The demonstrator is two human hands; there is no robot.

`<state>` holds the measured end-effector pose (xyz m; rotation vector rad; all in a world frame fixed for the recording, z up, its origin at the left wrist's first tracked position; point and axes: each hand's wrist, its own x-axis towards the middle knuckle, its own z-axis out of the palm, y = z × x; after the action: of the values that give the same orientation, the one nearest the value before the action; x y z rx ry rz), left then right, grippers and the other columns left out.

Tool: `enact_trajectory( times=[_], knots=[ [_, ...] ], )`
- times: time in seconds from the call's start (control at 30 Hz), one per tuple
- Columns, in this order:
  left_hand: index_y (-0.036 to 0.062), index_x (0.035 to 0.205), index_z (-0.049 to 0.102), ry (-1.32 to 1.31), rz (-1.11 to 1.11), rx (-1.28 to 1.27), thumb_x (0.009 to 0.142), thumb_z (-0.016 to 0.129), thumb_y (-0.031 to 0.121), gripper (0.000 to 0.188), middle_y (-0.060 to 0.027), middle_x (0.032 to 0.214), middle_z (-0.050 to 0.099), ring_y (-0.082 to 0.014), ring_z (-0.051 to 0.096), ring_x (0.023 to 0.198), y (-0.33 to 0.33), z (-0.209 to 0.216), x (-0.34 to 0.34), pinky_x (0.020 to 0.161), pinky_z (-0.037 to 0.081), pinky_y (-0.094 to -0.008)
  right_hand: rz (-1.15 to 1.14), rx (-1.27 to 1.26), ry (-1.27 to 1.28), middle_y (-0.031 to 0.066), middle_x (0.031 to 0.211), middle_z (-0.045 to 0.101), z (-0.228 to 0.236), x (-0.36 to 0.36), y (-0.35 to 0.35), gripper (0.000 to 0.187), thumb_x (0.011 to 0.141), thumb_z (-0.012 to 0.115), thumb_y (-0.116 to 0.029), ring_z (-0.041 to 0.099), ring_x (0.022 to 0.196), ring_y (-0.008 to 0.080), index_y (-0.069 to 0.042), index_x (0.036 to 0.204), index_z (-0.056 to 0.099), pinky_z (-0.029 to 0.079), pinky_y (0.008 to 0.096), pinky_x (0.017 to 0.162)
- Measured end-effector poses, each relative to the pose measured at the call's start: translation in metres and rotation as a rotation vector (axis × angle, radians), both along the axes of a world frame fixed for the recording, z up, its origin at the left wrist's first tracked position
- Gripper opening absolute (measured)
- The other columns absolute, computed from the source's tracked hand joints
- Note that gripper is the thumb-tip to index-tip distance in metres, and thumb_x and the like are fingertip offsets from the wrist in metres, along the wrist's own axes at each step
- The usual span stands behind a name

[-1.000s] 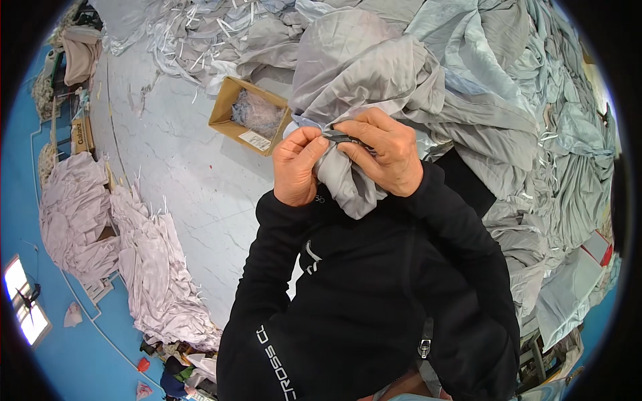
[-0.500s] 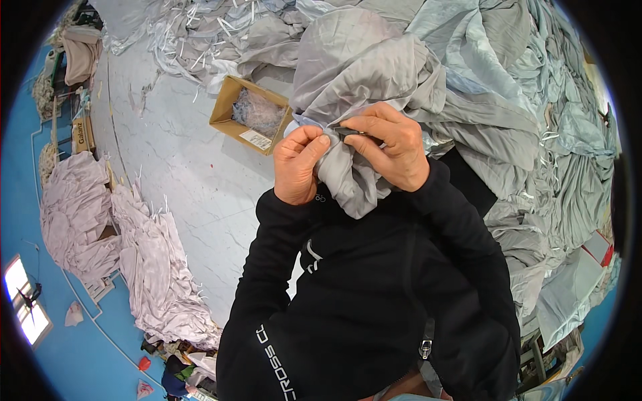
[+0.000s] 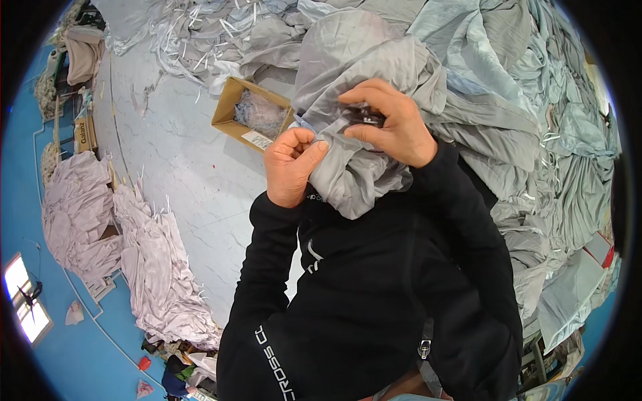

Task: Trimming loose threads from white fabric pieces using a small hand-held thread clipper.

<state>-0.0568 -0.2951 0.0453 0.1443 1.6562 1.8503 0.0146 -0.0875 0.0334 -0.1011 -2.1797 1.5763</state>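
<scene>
My left hand (image 3: 289, 166) pinches the edge of a bunched grey cloth (image 3: 353, 175) between thumb and fingers, close in front of my chest. Just to the right, my right hand (image 3: 400, 128) is curled around a small pair of dark thread snips (image 3: 364, 116), smeared by motion. The snips are over the cloth, a little apart from the pinched edge. Folds of the same cloth rise in a mound beyond both hands and hang down toward my black jacket.
An open cardboard box (image 3: 226, 111) with clear plastic wrapping inside stands left of the cloth on a pale marbled tabletop (image 3: 194, 157). Grey fabric (image 3: 568, 154) is heaped along the right and far sides. Pinkish fabric piles (image 3: 150, 260) lie at the left.
My right hand has drawn back from the pinched edge, up and to the right, with its fingers wider around the snips. The left hand has shifted slightly left, still pinching the cloth.
</scene>
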Motion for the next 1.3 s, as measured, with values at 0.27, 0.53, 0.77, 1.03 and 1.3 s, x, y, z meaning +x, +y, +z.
enact_trajectory(
  times=[0.27, 0.53, 0.77, 1.03, 1.3],
  knots=[
    [0.0035, 0.088, 0.064, 1.106, -0.234, -0.468, 0.074, 0.071, -0.007, 0.019, -0.0050, 0.065, 0.053, -0.0172, 0.049, 0.050, -0.024, 0.022, 0.003, 0.051, 0.039, -0.0271, 0.169, 0.260, -0.147, 0.0071, 0.072, 0.058, 0.023, 0.011, 0.038, 0.020, 0.072, 0.078, -0.003, 0.056, 0.064, 0.0167, 0.000, 0.084, 0.063, 0.044, 0.0309, 0.058],
    [0.0013, 0.093, 0.069, 1.147, -0.198, -0.362, 0.067, 0.068, -0.013, 0.030, -0.0091, 0.082, 0.056, -0.0222, 0.058, 0.058, -0.054, 0.036, 0.049, 0.053, 0.046, -0.0288, 0.128, 0.045, -0.143, 0.0113, 0.087, 0.066, 0.014, 0.016, 0.038, 0.027, 0.076, 0.070, 0.006, 0.063, 0.074, 0.0236, 0.000, 0.102, 0.068, 0.049, 0.0261, 0.068],
    [0.0008, 0.091, 0.065, 1.103, -0.126, -0.283, 0.069, 0.065, -0.016, 0.028, -0.0134, 0.089, 0.063, -0.0239, 0.062, 0.069, -0.068, 0.067, 0.081, 0.059, 0.049, -0.0285, 0.914, 0.231, 0.023, 0.0119, 0.096, 0.067, 0.004, -0.080, -0.033, 0.028, 0.072, 0.063, 0.007, 0.065, 0.089, 0.0309, -0.002, 0.099, 0.063, 0.051, 0.0361, 0.079],
    [0.0045, 0.080, 0.065, 0.737, -0.005, 0.034, 0.075, 0.065, -0.010, 0.015, -0.0129, 0.079, 0.068, -0.0264, 0.064, 0.064, -0.115, 0.114, 0.117, 0.055, 0.050, -0.0297, 0.813, 0.254, 0.018, 0.0132, 0.082, 0.067, -0.025, -0.127, -0.118, 0.017, 0.072, 0.070, -0.012, 0.065, 0.079, 0.0348, -0.007, 0.088, 0.065, 0.050, 0.0408, 0.069],
    [0.0048, 0.074, 0.056, 0.927, -0.089, 0.070, 0.080, 0.061, -0.005, 0.013, -0.0089, 0.071, 0.063, -0.0167, 0.054, 0.054, -0.173, 0.115, 0.078, 0.047, 0.041, -0.0282, -0.365, 0.358, 0.389, 0.0142, 0.102, 0.070, 0.004, -0.258, 0.094, 0.023, 0.081, 0.065, -0.018, 0.066, 0.097, 0.0325, -0.008, 0.101, 0.071, 0.050, 0.0387, 0.085]
  ],
)
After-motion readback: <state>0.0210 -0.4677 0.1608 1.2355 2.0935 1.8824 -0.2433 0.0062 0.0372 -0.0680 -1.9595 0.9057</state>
